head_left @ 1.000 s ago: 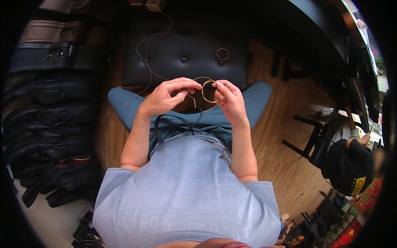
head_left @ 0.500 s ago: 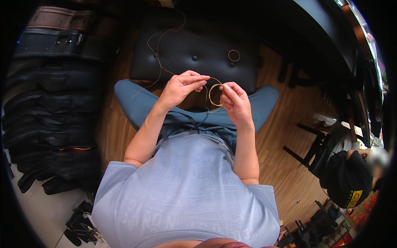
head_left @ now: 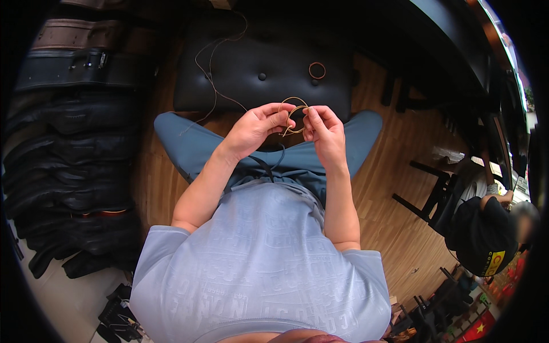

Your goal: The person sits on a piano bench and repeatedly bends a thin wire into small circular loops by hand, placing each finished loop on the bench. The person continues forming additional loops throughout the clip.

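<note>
Above my lap, both hands hold a coiled gold-coloured guitar string (head_left: 294,98) between them. My left hand (head_left: 251,131) pinches its left side with thumb and fingers. My right hand (head_left: 327,137) grips the right side of the loops between thumb and fingertips. The loops overlap, and a short end shows just below the left fingertips. Just beyond my hands is a black padded bench (head_left: 240,68). A loose thin string (head_left: 213,86) trails across its left part and down past my left knee. A small copper-coloured coil (head_left: 310,71) lies on the bench's right part.
Black instrument cases (head_left: 74,148) stand in a row along the left. A large dark piece of furniture (head_left: 434,51) borders the upper right. Black stool legs (head_left: 423,188) and a person in black (head_left: 480,234) are at the right, over the wooden floor (head_left: 383,200).
The string's loops have turned and spread between my hands, with a wider loop now rising above the fingers. My left hand has shifted slightly down. The view has shifted a little.
</note>
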{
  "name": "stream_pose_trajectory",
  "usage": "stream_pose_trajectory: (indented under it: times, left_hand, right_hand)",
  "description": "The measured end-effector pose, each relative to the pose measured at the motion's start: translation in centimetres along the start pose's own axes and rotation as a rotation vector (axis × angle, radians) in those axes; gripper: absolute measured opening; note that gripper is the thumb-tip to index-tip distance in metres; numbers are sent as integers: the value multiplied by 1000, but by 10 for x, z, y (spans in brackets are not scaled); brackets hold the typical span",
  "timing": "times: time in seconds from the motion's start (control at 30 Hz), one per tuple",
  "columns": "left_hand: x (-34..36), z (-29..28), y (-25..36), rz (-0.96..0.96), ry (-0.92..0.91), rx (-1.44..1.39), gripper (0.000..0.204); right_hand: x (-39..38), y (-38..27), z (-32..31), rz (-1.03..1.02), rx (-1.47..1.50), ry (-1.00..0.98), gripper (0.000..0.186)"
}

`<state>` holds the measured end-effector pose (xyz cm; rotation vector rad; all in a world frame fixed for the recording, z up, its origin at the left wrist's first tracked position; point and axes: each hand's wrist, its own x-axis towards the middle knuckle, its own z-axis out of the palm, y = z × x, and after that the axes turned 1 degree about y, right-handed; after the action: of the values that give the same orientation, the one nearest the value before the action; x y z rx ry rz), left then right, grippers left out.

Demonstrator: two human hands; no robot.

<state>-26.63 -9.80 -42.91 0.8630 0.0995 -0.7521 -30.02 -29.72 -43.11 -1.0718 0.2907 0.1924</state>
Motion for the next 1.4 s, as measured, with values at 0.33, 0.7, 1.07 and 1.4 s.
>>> stream_pose_trajectory:
  times: [0.33,0.7,1.07,1.4]
  left_hand:
    - [2,5,-5,92,35,279,51]
    - [-24,-3,12,-173,-216,286,85]
    - [-13,-6,4,106,92,553,22]
    - [-14,7,6,87,135,576,19]
  right_hand:
    - [-3,7,12,-243,-299,189,17]
    - [3,-7,4,-348,-346,338,20]
    - [-1,-13,10,-71,-32,73,19]
    - [-1,-5,17,-27,-22,116,20]
